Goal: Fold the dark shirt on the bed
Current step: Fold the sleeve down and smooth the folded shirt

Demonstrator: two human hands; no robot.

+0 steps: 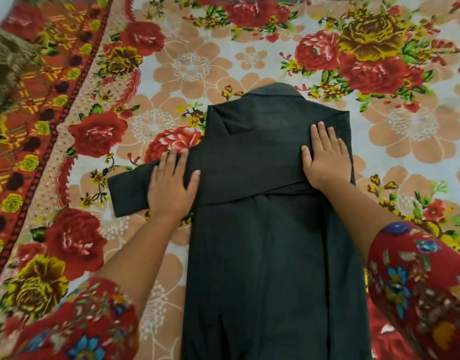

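Note:
The dark shirt lies lengthwise on the bed, collar at the far end, both long sides turned in so it forms a narrow strip. One sleeve crosses the chest from right to left, and its cuff end sticks out past the shirt's left edge. My left hand lies flat with fingers spread on that sleeve near the left edge. My right hand presses flat on the sleeve's other end by the right shoulder. Neither hand grips the cloth.
A floral bedsheet with red and yellow roses covers the bed. Its red patterned border runs along the left. A brownish fuzzy fabric shows at the far left edge. My red floral sleeves fill the lower corners.

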